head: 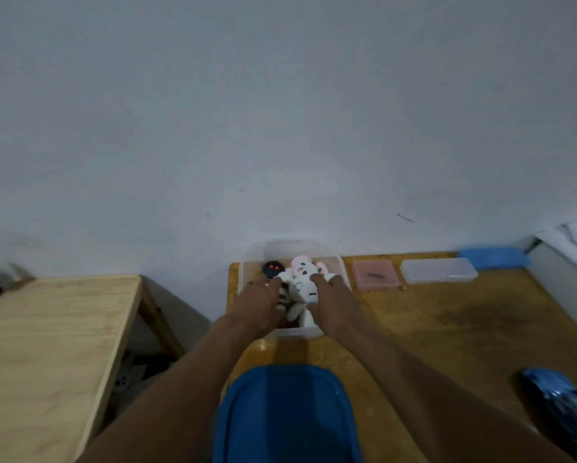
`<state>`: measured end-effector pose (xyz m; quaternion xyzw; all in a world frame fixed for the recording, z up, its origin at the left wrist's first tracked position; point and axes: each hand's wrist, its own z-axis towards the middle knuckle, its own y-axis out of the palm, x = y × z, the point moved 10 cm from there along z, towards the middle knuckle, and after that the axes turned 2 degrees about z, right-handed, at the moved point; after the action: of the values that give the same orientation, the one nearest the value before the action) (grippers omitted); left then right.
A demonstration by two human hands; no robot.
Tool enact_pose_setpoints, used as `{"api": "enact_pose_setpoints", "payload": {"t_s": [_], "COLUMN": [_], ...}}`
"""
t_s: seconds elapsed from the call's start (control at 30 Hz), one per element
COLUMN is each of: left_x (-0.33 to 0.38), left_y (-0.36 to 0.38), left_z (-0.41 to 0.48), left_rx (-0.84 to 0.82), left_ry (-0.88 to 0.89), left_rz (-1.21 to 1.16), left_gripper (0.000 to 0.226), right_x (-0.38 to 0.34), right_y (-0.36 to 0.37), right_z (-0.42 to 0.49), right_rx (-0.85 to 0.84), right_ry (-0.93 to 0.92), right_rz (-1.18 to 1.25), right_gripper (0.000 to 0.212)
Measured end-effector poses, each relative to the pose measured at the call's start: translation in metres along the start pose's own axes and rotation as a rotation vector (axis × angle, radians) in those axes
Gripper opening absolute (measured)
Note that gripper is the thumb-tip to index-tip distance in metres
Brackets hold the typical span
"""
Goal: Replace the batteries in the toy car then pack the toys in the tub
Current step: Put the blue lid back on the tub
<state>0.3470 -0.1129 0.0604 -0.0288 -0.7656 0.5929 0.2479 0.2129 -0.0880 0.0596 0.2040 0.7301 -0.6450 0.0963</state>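
A clear plastic tub (338, 260) stands at the back left of the brown table, against the wall. Inside it lie a white and pink plush toy (301, 281) and a black round toy with red eyes (271, 268). My left hand (258, 304) reaches into the tub from the left and presses on the toys. From the right, my right hand (333, 304) rests with its fingers on the white plush. The tub's blue lid (285, 416) lies on the table near me. A shiny blue toy car (561, 407) sits at the right front.
A pink box (375, 275) and a clear flat box (439, 270) lie right of the tub by the wall, with a blue object (494, 258) beyond them. A light wooden table (46, 345) stands to the left across a gap.
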Motion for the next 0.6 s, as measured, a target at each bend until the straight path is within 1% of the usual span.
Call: {"api": "enact_pose_setpoints", "payload": {"t_s": [0.13, 0.3, 0.37, 0.47, 0.6], "left_x": [0.004, 0.010, 0.014, 0.014, 0.017], "left_y": [-0.016, -0.017, -0.009, 0.010, 0.046], "left_z": [-0.024, -0.062, -0.080, -0.107, -0.152], "left_rx": [0.050, 0.096, 0.087, 0.046, -0.028], "left_ry": [-0.006, -0.049, -0.064, -0.122, -0.219], "left_rz": [0.023, 0.029, 0.023, 0.013, -0.037], "left_gripper": [0.050, 0.050, 0.049, 0.058, 0.052], "right_x": [-0.006, -0.005, -0.001, 0.011, 0.034], "right_y": [-0.022, -0.034, -0.032, -0.019, 0.003], "right_z": [-0.023, -0.056, -0.072, -0.103, -0.148], "right_rx": [0.047, 0.055, 0.033, -0.056, -0.119], "right_ry": [-0.035, -0.085, -0.084, -0.074, -0.042], "right_rz": [-0.040, -0.023, -0.003, 0.045, -0.035], "right_gripper": [0.044, 0.038, 0.037, 0.037, 0.039]}}
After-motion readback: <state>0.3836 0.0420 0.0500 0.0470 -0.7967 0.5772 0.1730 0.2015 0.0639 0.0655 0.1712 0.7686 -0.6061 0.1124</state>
